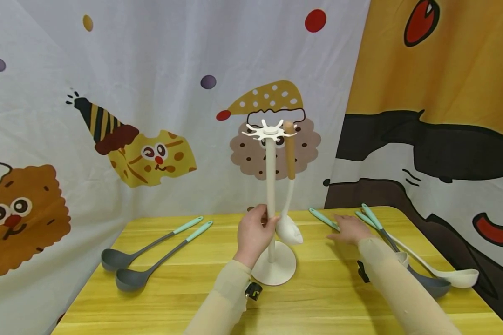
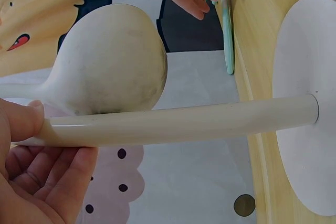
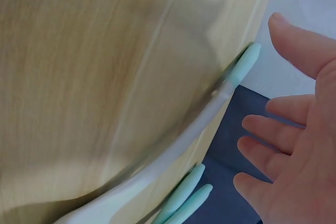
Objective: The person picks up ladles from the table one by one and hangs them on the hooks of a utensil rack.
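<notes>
Gripping the stand [image 1: 270, 177], the left hand [image 1: 253, 234] is beside a hanging ladle [image 1: 290, 160]. The right hand [image 1: 349, 229], fingers loosely spread, hovers near a mint-handled ladle [image 1: 323, 219] that a sleeve [image 1: 402, 291] partly hides; two grey ladles [image 1: 135, 279] share the surface [image 1: 322, 293].

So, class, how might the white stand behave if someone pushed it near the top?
The white stand may tip rather than slide, being tall and thin. Its round base probably steadies it against small nudges. Since the wooden-handled ladle hangs on one side, it may swing and make tipping that way easier.
</notes>
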`<state>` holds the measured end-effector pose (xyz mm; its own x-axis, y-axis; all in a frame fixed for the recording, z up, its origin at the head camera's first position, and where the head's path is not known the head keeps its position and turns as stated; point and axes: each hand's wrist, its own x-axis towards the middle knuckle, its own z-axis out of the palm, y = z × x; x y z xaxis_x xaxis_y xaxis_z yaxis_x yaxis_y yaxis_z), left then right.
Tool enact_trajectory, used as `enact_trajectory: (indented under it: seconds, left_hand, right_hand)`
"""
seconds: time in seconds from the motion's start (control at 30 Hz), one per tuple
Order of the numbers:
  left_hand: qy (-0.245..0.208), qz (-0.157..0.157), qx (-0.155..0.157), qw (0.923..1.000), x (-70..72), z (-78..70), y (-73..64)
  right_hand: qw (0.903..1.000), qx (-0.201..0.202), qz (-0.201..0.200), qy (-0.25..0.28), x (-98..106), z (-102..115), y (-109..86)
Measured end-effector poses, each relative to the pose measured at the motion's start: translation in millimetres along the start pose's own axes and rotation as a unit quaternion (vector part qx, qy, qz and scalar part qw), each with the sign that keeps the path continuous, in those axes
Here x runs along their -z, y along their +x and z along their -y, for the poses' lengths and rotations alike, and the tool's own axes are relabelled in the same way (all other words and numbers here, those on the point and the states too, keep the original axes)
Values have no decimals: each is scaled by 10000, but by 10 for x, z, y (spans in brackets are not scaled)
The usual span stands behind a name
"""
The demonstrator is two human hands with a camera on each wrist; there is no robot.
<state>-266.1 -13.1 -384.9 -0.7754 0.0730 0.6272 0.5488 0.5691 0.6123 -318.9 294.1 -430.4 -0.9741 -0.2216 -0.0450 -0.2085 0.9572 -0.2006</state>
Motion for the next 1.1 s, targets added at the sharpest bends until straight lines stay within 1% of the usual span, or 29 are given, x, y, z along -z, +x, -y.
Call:
enact_trajectory:
  seconds: [0.17, 0.4, 0.7, 0.87, 0.97, 1.1]
  left_hand:
    - [-38, 18, 34, 10000, -8, 4, 0]
    - [-90, -4, 32, 10000, -4, 1, 2]
    - [-60, 6, 47, 10000, -11, 12, -3]
    - [-66, 23, 62, 10000, -9, 4, -6]
    - [-61, -2, 46, 10000, -12, 6, -4]
    - [-60, -34, 46, 10000, -20, 21, -1]
  right_hand:
    - [9999, -117, -38, -55, -10, -20, -8]
    - [9996, -149, -194, -126, -21, -36, -15]
    - [9993, -303, -182, -137, -71, -73, -1]
    - [9986, -476, -215, -31, -93, -87, 3]
    - [9978, -637, -175, 99, -95, -84, -2]
    - [9969, -770, -126, 111, -100, -84, -9]
